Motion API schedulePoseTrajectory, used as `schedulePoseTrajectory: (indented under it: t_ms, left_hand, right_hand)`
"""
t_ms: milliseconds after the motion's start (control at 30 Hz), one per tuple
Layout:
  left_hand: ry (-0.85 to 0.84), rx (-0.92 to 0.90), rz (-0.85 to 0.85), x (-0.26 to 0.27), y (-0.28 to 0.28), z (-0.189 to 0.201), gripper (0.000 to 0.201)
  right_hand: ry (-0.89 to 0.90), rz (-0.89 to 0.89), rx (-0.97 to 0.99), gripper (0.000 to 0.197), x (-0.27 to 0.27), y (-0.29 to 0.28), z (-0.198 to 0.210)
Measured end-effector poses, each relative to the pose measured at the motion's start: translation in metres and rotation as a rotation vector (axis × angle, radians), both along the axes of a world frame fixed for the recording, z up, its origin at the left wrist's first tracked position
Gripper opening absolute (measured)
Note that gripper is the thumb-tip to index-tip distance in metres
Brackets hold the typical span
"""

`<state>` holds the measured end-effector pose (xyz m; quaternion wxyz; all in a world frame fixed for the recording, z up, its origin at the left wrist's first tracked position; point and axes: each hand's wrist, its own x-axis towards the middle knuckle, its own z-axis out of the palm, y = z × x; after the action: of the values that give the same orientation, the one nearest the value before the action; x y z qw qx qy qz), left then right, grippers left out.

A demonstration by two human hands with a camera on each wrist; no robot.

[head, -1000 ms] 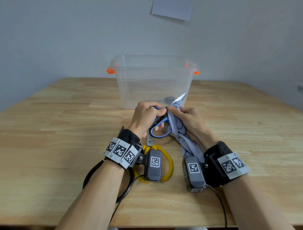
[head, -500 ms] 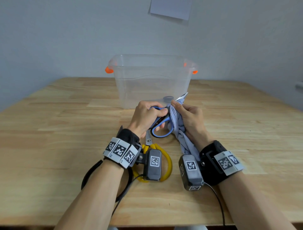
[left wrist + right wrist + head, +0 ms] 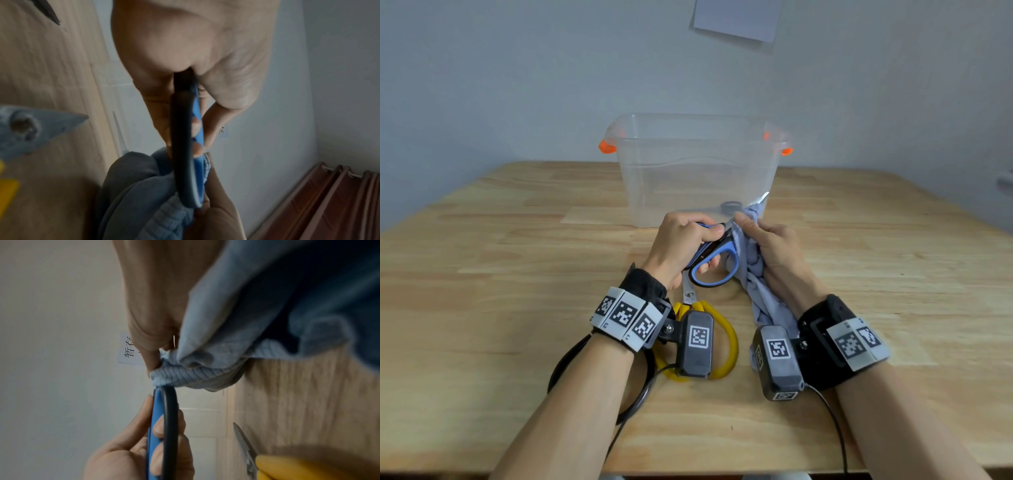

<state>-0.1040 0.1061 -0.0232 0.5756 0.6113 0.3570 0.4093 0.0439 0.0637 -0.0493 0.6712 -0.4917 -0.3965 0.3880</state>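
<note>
My left hand grips the blue-and-black handles of a pair of scissors, with fingers through the loop. My right hand holds a light blue cloth bunched around the blades, and its thumb and fingers pinch the ribbed edge just beyond the handle. A silver blade tip pokes out past the cloth. The rest of the blades is hidden by the cloth. Both hands are just above the wooden table.
A clear plastic bin with orange handles stands right behind the hands, with a dark ring-shaped thing inside. Yellow-handled scissors lie under my left wrist. A black cable loop lies at the near left.
My right hand and wrist have shifted slightly left, closer to the left hand. Both grips are unchanged.
</note>
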Motion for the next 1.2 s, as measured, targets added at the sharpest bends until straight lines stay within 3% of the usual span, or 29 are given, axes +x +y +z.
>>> schedulePoseTrajectory:
  t_ms: [100, 167, 500, 700, 833, 1000, 1200]
  left_hand:
    - [0.008, -0.010, 0.010, -0.0021, 0.0013, 0.0006, 0.013]
    - [0.006, -0.008, 0.005, -0.0023, 0.0009, 0.0007, 0.012]
    - [0.004, 0.033, -0.055, 0.0012, -0.0015, -0.0012, 0.016]
    - [0.022, 0.050, -0.071, 0.0017, -0.0035, -0.0013, 0.015]
    - [0.030, 0.054, -0.070, 0.0012, -0.0045, -0.0010, 0.014]
    - [0.027, 0.031, -0.040, -0.0008, -0.0027, 0.0014, 0.012]
    - [0.013, 0.014, -0.026, -0.0055, 0.0001, 0.0039, 0.014]
  right_hand:
    - [0.014, 0.093, -0.025, 0.081, -0.0043, 0.0009, 0.0000]
    - [0.015, 0.086, -0.021, 0.079, -0.0061, 0.0005, 0.0009]
    - [0.108, -0.044, 0.043, 0.044, 0.0010, 0.0013, -0.0022]
    - [0.208, -0.074, 0.079, 0.054, -0.0006, 0.0022, -0.0020]
    - [0.237, -0.053, 0.076, 0.074, 0.0008, 0.0051, -0.0051]
    - [0.192, -0.033, 0.057, 0.038, 0.0010, 0.0020, -0.0019]
    - [0.172, 0.013, 0.055, 0.055, -0.0008, 0.0013, -0.0027]
